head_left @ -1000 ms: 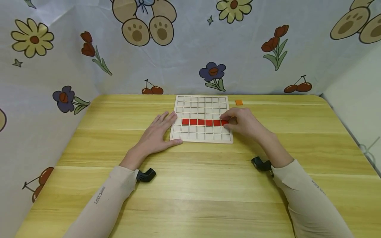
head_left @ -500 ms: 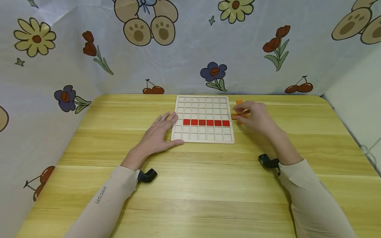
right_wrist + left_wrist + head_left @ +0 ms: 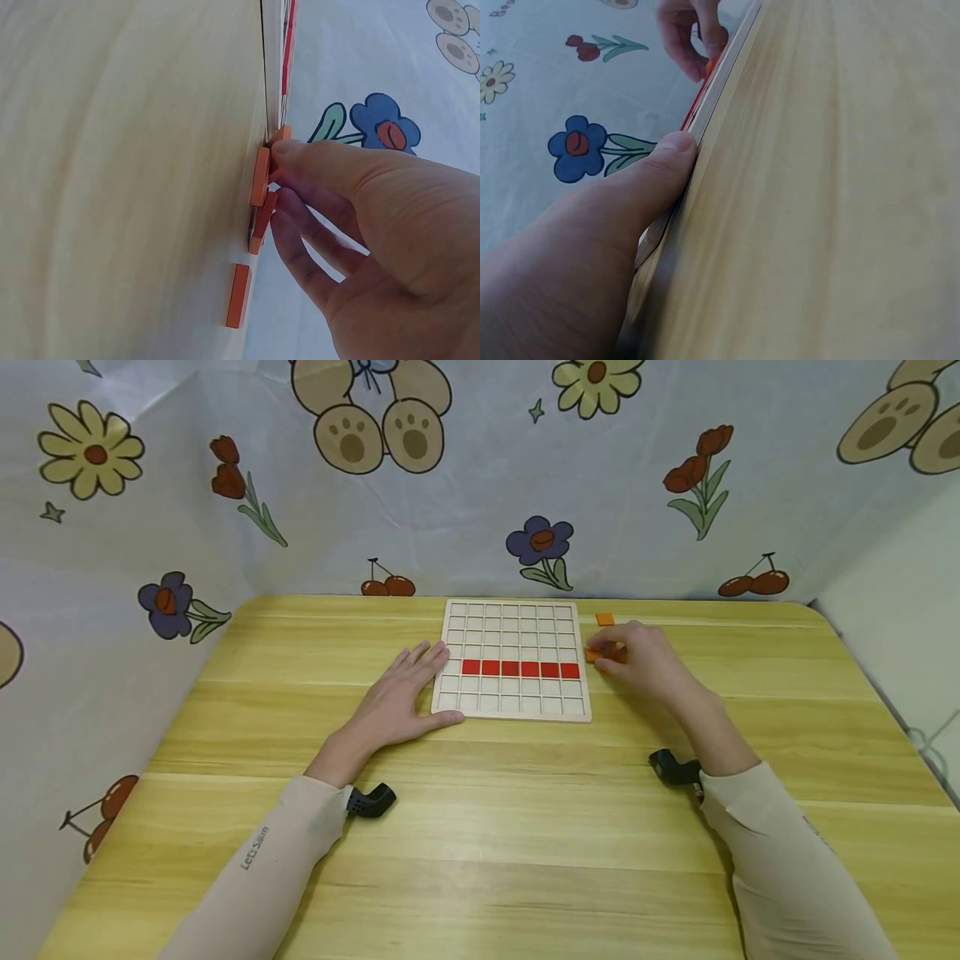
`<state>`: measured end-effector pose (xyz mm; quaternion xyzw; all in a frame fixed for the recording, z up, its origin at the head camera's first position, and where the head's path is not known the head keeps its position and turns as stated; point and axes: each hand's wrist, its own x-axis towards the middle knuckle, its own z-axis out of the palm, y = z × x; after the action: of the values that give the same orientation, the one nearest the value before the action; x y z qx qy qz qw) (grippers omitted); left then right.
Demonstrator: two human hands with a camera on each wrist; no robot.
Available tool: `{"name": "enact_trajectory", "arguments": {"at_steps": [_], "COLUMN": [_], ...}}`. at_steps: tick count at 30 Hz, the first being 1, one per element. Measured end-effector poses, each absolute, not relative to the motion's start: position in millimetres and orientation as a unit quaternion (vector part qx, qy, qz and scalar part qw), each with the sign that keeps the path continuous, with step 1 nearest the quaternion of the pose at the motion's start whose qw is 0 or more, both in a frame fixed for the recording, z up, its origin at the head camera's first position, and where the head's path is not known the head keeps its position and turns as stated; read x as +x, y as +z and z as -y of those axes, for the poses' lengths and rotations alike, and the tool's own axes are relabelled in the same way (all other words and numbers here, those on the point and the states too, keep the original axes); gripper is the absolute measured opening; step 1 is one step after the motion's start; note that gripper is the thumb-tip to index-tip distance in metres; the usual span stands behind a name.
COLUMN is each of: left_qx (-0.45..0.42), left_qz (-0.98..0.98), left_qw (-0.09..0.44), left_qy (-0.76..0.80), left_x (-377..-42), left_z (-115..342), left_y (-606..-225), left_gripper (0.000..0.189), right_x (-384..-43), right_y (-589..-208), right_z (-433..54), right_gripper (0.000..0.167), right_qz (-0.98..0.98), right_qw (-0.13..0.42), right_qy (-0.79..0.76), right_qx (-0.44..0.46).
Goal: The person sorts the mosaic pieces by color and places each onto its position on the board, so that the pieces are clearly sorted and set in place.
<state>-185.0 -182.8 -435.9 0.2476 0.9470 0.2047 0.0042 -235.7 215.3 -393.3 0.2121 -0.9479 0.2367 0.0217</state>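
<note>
A wooden grid board (image 3: 512, 702) lies on the table, with a row of several red square tiles (image 3: 510, 668) in its cells. My left hand (image 3: 390, 697) rests on its left side, fingers spread and thumb at the near corner; the left wrist view shows the thumb (image 3: 649, 180) along the board's edge. Just right of the board, my right hand (image 3: 652, 664) pinches an orange tile (image 3: 281, 136) between thumb and fingers. More orange tiles (image 3: 260, 176) lie right by the fingertips, partly hidden by the hand in the head view.
A separate orange tile (image 3: 604, 619) lies at the back, right of the board's far corner. The wooden table (image 3: 495, 827) ends at a patterned cloth (image 3: 450, 518) behind. A pale surface (image 3: 900, 610) stands beyond the table's right edge.
My right hand has left the right end of the red row, where a red tile now lies uncovered, and moved right to the orange tiles. The left hand has stayed in place.
</note>
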Motion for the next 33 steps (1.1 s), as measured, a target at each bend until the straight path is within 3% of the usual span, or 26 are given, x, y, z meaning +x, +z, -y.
{"name": "enact_trajectory", "arguments": {"at_steps": [33], "left_qx": [0.254], "left_qz": [-0.947], "left_qw": [-0.005], "left_qy": [0.198], "left_x": [-184.4], "left_z": [182.3], "left_y": [-436.1], "left_gripper": [0.106], "right_x": [-228.9], "right_y": [-382.4], "right_z": [-197.6], "right_gripper": [0.027], "right_qz": [0.945], "right_qw": [0.017], "right_qy": [0.252], "right_qx": [0.209]}}
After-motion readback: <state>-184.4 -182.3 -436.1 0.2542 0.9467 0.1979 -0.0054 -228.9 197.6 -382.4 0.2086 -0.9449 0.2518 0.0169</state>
